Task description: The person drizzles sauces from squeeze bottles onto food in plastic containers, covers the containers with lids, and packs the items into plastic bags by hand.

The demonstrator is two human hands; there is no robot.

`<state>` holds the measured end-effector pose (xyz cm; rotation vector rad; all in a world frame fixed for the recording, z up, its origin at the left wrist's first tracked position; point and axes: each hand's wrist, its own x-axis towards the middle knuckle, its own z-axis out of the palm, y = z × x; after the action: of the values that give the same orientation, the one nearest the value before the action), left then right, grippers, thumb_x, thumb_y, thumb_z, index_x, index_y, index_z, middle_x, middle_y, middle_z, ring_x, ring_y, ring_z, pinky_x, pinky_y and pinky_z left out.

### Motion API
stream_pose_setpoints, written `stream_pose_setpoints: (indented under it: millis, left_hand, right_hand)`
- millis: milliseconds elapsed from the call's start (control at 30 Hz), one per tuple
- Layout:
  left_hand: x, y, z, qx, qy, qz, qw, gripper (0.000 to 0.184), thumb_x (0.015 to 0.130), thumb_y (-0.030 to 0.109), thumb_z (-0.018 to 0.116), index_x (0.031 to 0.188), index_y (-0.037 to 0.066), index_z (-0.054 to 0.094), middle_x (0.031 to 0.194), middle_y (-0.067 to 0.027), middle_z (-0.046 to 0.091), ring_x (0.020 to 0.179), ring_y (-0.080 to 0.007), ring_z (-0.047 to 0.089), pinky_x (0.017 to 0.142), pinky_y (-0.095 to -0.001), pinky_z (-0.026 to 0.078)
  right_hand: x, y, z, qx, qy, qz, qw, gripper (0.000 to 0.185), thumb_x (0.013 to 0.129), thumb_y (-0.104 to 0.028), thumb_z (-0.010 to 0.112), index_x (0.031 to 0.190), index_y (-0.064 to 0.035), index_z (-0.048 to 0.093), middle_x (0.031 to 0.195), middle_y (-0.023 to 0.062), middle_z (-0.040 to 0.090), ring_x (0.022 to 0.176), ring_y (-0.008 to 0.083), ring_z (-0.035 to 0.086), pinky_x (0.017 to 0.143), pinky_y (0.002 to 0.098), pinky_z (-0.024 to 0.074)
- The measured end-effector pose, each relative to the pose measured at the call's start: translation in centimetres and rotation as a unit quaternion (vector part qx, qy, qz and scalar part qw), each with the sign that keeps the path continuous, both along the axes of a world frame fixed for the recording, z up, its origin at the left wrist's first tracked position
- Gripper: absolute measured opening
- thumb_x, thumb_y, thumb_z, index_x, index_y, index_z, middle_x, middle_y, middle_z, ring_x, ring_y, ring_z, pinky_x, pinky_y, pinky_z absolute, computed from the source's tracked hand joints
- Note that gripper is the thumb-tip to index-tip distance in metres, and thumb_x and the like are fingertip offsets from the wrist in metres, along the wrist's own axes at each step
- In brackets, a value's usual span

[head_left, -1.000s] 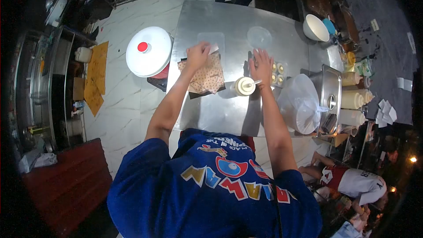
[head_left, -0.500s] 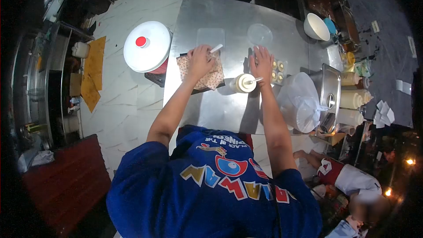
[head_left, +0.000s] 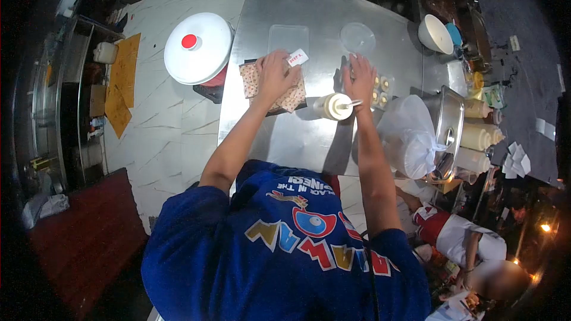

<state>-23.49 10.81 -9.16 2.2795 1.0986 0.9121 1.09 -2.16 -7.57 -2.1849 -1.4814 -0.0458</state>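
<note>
My left hand (head_left: 275,76) bends over brown-patterned wrapping paper (head_left: 253,81), which lies on a dark flat piece. A small white tag (head_left: 298,57) with red lettering sticks out past its curled fingers, seemingly gripped by them. What lies under the palm is hidden. My right hand (head_left: 359,80) rests on the steel table with fingers apart, holding nothing I can see. Close beside it is a clear container of small pale, yellow-centred pieces (head_left: 383,84), partly covered by the hand. A squeeze bottle (head_left: 334,107) of pale sauce stands between my forearms.
Beyond the hands lie a clear rectangular lid (head_left: 289,38) and a round clear lid (head_left: 358,37). To the right are a tied plastic bag (head_left: 407,134), a steel pan (head_left: 452,113), a white bowl (head_left: 435,34) and sauce bottles (head_left: 476,136). A white-lidded cooler (head_left: 205,47) stands left. A person (head_left: 458,232) is lower right.
The white tag has turned so its red lettering shows. My right hand's fingers have bent slightly and drawn closer together. The whole view has shifted a little.
</note>
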Motion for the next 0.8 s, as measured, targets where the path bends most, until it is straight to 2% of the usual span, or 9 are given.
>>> stream_pose_setpoints:
  millis: [133, 433, 800]
  left_hand:
    - [0.13, 0.03, 0.03, 0.007, 0.006, 0.011, 1.0, 0.047, 0.084, 0.023, 0.075, 0.126, 0.009, 0.059, 0.13, -0.0088, 0.061, 0.126, -0.029, 0.053, 0.11, -0.0484, 0.03]
    - [-0.07, 0.18, -0.06, -0.003, 0.001, 0.004, 1.0, 0.041, 0.083, 0.019, 0.074, 0.122, 0.01, 0.067, 0.131, -0.01, 0.06, 0.127, -0.0292, 0.052, 0.112, -0.0471, 0.03]
    - [0.05, 0.29, -0.14, -0.002, -0.01, -0.002, 1.0, 0.042, 0.083, 0.019, 0.071, 0.123, 0.008, 0.066, 0.129, -0.0105, 0.061, 0.127, -0.0283, 0.053, 0.113, -0.0477, 0.028]
  right_hand:
    - [0.02, 0.07, 0.18, -0.003, 0.004, 0.0, 1.0, 0.05, 0.101, -0.035, 0.056, 0.146, -0.0143, 0.057, 0.154, 0.0126, 0.051, 0.147, 0.0347, 0.039, 0.125, 0.0567, 0.0174]
    - [0.06, 0.26, 0.03, -0.012, 0.004, -0.003, 1.0, 0.05, 0.101, -0.035, 0.056, 0.146, -0.0149, 0.057, 0.154, 0.0123, 0.05, 0.149, 0.0343, 0.038, 0.125, 0.0566, 0.0168]
    - [-0.07, 0.07, 0.45, 0.002, 0.018, 0.0, 1.0, 0.051, 0.1, -0.036, 0.056, 0.146, -0.0142, 0.056, 0.153, 0.0132, 0.052, 0.147, 0.0351, 0.039, 0.125, 0.0569, 0.0171]
